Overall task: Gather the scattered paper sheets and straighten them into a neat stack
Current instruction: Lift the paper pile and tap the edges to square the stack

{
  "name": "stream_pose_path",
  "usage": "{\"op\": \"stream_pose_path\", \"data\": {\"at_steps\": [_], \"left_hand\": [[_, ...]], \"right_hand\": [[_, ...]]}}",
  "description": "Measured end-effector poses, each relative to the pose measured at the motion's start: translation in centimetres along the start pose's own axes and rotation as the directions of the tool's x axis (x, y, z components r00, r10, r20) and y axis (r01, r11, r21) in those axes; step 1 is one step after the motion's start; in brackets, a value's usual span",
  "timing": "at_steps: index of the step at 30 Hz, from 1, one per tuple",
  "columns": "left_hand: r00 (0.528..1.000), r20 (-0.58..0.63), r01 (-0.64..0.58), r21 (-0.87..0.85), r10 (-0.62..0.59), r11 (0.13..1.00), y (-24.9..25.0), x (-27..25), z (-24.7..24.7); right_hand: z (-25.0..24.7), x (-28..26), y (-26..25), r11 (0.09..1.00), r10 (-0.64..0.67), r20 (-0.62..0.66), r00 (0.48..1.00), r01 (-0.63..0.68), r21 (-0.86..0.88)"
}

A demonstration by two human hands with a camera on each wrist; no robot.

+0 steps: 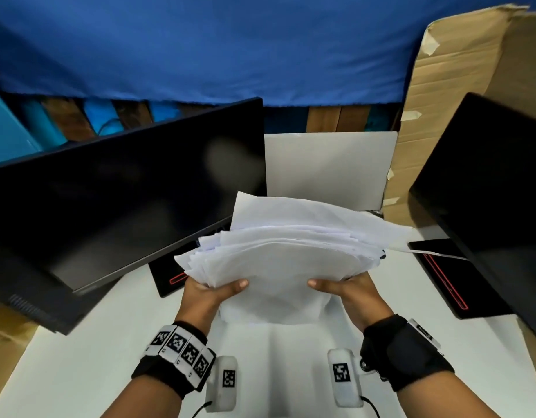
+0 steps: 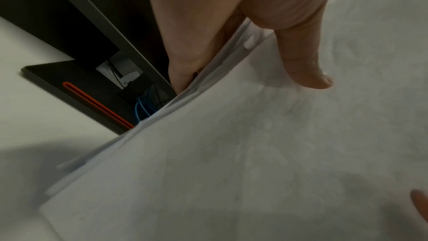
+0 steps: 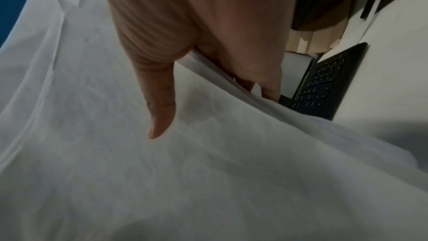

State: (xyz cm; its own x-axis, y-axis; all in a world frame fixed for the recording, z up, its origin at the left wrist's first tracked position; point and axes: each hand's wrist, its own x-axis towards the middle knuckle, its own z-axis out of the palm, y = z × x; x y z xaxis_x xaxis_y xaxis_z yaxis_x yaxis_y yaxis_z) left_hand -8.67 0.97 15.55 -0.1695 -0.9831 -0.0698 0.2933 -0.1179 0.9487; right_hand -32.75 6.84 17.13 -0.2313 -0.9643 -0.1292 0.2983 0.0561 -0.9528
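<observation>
Both hands [image 1: 278, 292] grip paper sheets [image 1: 286, 254] (edges uneven).

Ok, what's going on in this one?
A person holds a bundle of paper sheets in both hands, left hand and right hand gripping opposite sides, thumbs on top. The bundle is lifted above the white desk between two dark monitors. The edges are fanned and uneven, so the straightening isn't finished.
</observation>
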Motion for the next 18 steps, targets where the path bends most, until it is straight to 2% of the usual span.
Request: {"op": "stream_pose_path", "data": {"at_steps": [6,9,13,15,18], "left_hand": [[0.999,0.021,-0.026,0.008,0.025,1.0,0.9,0.3,0.5],[0.999,0.021,-0.026,0.01,0.026,1.0,1.1,0.5,-0.1],[0.999,0.004,-0.039,0.019,0.039,0.999,0.9,0.1,0.7],[0.997,0.008,-0.073,0.0,0.073,0.997,1.2,0.1,1.3],[0.995,0.004,-0.098,-0.035,0.099,0.995,1.6,0.5,1.3]], "right_hand": [[0.2,0.5,-0.9,0.996,-0.075,0.096,0.993,0.07,0.059],[-0.3,0.5,-1.1,0.993,-0.095,0.015,0.995,0.094,0.066],[0.6,-0.1,-1.0,0.991,-0.136,-0.085,0.987,0.135,-0.015],[1.3,-0.1,-1.4,0.981,-0.169,-0.137,0.976,0.18,0.072],[1.5,0.3,-2.2,0.899,-0.221,-0.194,0.956,0.277,0.339]]}}
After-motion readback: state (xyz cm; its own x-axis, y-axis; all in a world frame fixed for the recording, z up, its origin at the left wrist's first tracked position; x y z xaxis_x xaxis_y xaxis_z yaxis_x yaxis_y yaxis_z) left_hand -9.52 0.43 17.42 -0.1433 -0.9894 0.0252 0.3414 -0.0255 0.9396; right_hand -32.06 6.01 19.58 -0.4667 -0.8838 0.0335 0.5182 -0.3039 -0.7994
